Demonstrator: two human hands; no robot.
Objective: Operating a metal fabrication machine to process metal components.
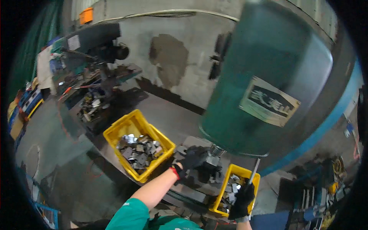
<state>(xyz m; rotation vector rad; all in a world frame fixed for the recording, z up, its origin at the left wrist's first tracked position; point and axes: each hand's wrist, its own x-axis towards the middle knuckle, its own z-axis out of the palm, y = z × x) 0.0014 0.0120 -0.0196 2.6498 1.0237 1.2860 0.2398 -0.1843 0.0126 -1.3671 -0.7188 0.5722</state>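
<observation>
My left hand (194,156), in a black glove, reaches to the tooling (213,160) under the green head (249,76) of what looks like a drill press. Its dark fingers blend with the fixture, so what they hold, if anything, is hidden. My right hand (243,200), also black-gloved, is closed around the lower end of a metal lever (254,171) that slants down from the machine. Beneath that hand stands a small yellow bin (217,203) holding small metal parts (232,188). Left of my left hand, a larger yellow bin (111,135) contains many similar metal pieces (141,153).
A second dark machine (96,42) stands at the far left, with clutter and scrap (92,106) by its base. A stained grey wall (207,38) rises behind the bench (168,111). At the right are a blue curved edge (306,142) and stacked materials (306,199).
</observation>
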